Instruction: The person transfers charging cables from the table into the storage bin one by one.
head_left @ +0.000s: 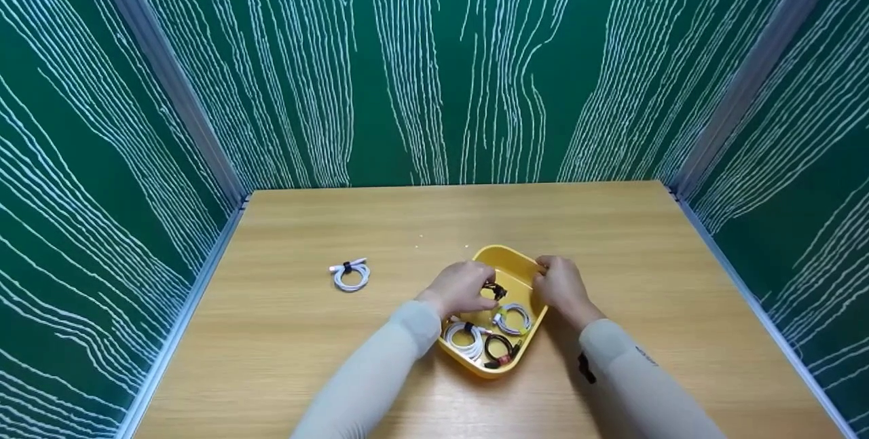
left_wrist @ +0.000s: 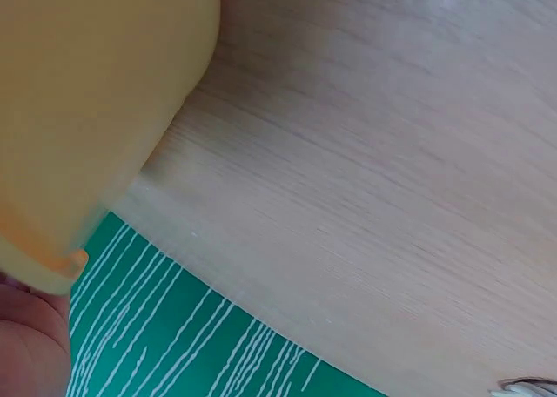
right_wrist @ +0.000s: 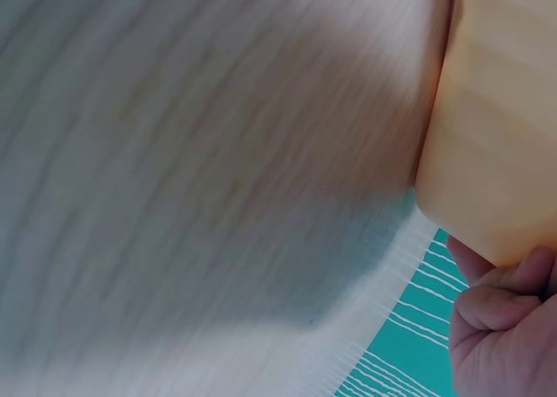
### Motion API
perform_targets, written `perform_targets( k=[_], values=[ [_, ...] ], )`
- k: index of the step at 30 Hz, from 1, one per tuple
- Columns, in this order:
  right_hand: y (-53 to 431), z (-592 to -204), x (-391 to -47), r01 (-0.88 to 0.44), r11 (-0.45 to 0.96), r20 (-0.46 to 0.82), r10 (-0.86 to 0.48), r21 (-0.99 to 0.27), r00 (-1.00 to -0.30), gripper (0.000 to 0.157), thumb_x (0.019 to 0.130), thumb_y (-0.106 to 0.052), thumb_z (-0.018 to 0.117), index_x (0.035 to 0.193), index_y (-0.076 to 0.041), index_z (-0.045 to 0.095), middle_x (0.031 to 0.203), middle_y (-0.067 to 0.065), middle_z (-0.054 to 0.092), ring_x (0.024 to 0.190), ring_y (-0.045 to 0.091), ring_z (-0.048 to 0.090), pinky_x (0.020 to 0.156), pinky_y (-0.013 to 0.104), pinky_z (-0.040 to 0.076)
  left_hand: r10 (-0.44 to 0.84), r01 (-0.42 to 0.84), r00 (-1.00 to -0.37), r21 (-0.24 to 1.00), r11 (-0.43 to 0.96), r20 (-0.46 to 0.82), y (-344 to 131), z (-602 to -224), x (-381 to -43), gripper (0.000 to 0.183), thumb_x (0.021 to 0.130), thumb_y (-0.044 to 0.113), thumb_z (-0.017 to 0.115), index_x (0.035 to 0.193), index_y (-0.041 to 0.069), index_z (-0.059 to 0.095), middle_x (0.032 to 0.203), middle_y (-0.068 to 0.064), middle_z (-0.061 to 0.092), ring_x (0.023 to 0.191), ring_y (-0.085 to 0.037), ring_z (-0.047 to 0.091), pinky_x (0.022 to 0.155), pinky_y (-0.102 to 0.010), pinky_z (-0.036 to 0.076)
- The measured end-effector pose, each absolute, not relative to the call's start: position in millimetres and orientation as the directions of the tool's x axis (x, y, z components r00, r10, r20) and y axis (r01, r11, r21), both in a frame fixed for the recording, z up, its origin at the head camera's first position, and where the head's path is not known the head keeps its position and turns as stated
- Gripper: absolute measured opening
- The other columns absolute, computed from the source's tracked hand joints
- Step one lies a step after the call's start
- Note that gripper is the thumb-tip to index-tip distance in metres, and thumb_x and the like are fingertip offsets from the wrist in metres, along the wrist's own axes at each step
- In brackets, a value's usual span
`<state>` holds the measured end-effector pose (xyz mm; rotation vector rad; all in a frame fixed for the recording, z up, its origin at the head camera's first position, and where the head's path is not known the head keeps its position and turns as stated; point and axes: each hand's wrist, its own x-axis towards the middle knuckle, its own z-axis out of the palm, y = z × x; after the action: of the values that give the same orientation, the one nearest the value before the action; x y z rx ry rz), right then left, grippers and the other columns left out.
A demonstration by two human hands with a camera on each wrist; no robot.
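A yellow plastic bin (head_left: 526,264) stands on the table with several coiled cables inside. My right hand (head_left: 562,290) grips its right rim; the right wrist view shows curled fingers (right_wrist: 500,310) at the bin's edge. My left hand (head_left: 460,290) reaches over the left rim, its thumb and fingers pinching a small black cable (head_left: 499,291). Part of that cable is hidden by the fingers. Below lie a white coiled cable (head_left: 453,344) with a black tie, a white cable with yellow-green ties (head_left: 521,327) and a black cable with a red tie (head_left: 495,347).
Left of the bin, another white coiled cable (head_left: 352,277) with a black tie lies on the wooden table (head_left: 285,344). Green panels (head_left: 407,72) with white lines enclose the back and both sides, with metal posts (head_left: 740,79) at the corners.
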<state>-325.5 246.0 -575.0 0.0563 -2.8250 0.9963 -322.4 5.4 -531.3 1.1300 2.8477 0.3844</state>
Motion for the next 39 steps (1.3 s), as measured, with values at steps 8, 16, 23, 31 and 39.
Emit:
perform_targets(
  k=[8, 16, 23, 31, 39],
  values=[
    [245, -575, -327, -0.07, 0.773, 0.134, 0.019, -0.63, -0.991, 0.033, 0.086, 0.004, 0.057, 0.11, 0.007, 0.079, 0.104, 0.027, 0.079, 0.091, 0.038, 0.071, 0.086, 0.055, 0.061, 0.72, 0.71, -0.693, 0.154, 0.687, -0.013, 10, -532, -324, 0.032, 0.097, 0.041, 0.081, 0.12, 0.02, 0.075, 0.12, 0.001, 0.079, 0.104, -0.018, 0.074, 0.096, -0.033, 0.06],
    [245, -576, -326, -0.069, 0.768, 0.134, 0.022, -0.637, -0.991, 0.031, 0.086, 0.004, 0.059, 0.11, 0.006, 0.079, 0.105, 0.027, 0.079, 0.094, 0.04, 0.072, 0.09, 0.057, 0.06, 0.754, 0.754, -0.653, 0.024, 0.656, -0.079, 14, -529, -327, 0.031, 0.095, 0.043, 0.081, 0.118, 0.023, 0.077, 0.113, 0.003, 0.077, 0.099, -0.015, 0.071, 0.09, -0.032, 0.059],
    [244, -575, -326, -0.072, 0.779, 0.139, 0.02, -0.623, -0.99, 0.024, 0.087, 0.003, 0.058, 0.1, 0.003, 0.078, 0.089, 0.022, 0.076, 0.079, 0.032, 0.066, 0.071, 0.044, 0.055, 0.77, 0.774, -0.627, 0.013, 0.633, -0.123, 16, -529, -328, 0.025, 0.09, 0.036, 0.085, 0.109, 0.022, 0.078, 0.103, 0.005, 0.078, 0.091, -0.014, 0.07, 0.08, -0.03, 0.058],
    [245, -573, -327, -0.09, 0.782, 0.164, 0.016, -0.617, -0.986, 0.016, 0.086, 0.004, 0.058, 0.077, -0.006, 0.068, 0.065, 0.003, 0.054, 0.065, 0.021, 0.049, 0.059, 0.031, 0.035, 0.779, 0.786, -0.608, 0.017, 0.618, -0.154, 17, -532, -327, 0.032, 0.082, 0.041, 0.094, 0.104, 0.022, 0.08, 0.098, 0.007, 0.08, 0.085, -0.014, 0.07, 0.075, -0.03, 0.056],
    [244, -571, -326, -0.066, 0.77, 0.13, 0.022, -0.635, -0.991, 0.019, 0.088, 0.002, 0.059, 0.091, -0.003, 0.077, 0.076, 0.01, 0.068, 0.069, 0.024, 0.056, 0.061, 0.032, 0.04, 0.783, 0.794, -0.599, -0.001, 0.608, -0.169, 16, -537, -329, 0.034, 0.083, 0.039, 0.093, 0.111, 0.024, 0.081, 0.101, 0.008, 0.081, 0.085, -0.015, 0.071, 0.076, -0.031, 0.057]
  ],
)
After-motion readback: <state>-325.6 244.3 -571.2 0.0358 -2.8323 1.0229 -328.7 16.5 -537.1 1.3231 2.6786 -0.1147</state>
